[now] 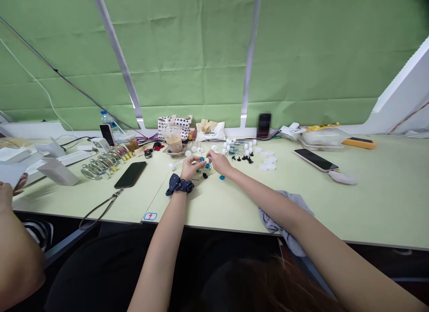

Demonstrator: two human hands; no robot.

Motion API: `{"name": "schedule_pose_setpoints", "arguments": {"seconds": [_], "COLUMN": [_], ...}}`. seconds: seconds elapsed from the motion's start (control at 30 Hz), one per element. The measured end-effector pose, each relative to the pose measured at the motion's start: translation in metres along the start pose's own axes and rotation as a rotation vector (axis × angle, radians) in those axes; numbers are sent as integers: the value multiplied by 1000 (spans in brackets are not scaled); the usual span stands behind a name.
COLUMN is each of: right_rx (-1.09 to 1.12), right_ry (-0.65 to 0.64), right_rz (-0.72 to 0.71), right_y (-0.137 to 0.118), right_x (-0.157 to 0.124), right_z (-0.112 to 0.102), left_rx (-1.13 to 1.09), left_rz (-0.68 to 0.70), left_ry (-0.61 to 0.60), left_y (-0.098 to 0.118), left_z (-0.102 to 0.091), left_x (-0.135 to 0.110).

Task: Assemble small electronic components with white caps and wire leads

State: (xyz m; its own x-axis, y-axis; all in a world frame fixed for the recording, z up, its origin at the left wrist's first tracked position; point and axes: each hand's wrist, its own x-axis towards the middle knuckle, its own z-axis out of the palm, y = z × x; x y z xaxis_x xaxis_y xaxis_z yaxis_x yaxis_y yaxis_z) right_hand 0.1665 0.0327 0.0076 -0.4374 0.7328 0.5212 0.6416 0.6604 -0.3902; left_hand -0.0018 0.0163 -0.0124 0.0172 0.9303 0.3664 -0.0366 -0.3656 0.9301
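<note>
My left hand (pixel 191 166), with a dark dotted scrunchie (pixel 179 185) on the wrist, is closed around a small white and blue piece (pixel 203 160). My right hand (pixel 218 162) meets it from the right, fingers pinched on the same small piece. Both hover just above the pale green table (pixel 234 200). Small blue pieces (pixel 221 177) and a black piece (pixel 205 175) lie under and beside my hands. Further back lie small white vials (pixel 248 147), black caps (pixel 246 158) and round white lids (pixel 268 162).
A black phone (pixel 130 174) and a row of glass jars (pixel 100 164) lie left. An iced drink cup (pixel 173 139) and bags stand behind. Another phone (pixel 315 160) lies right, a grey cloth (pixel 284 222) at the front edge. Another person's arm (pixel 13 240) is at far left.
</note>
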Motion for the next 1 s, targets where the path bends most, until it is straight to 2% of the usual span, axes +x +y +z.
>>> {"name": "schedule_pose_setpoints", "arguments": {"seconds": [0.17,0.43,0.6,0.8,0.9,1.0], "right_rx": [-84,-302,-248,-144,-163,-239], "right_ry": [-10,-51,-114,-136,-108,-71], "right_rz": [-45,31,65,114,102,107], "right_y": [0,-3,-6,-8,-7,-4], "right_x": [0,1,1,0,0,0], "right_z": [-6,-13,-19,-19,-16,-13], "left_rx": [-29,16,93,83,74,40], "left_rz": [-26,-12,-24,-28,-35,-20], "left_ry": [4,-19,-32,-30,3,92], "left_y": [1,3,5,7,6,0], "left_z": [1,0,0,2,2,-1], "left_x": [1,-1,-2,-3,-2,2]}}
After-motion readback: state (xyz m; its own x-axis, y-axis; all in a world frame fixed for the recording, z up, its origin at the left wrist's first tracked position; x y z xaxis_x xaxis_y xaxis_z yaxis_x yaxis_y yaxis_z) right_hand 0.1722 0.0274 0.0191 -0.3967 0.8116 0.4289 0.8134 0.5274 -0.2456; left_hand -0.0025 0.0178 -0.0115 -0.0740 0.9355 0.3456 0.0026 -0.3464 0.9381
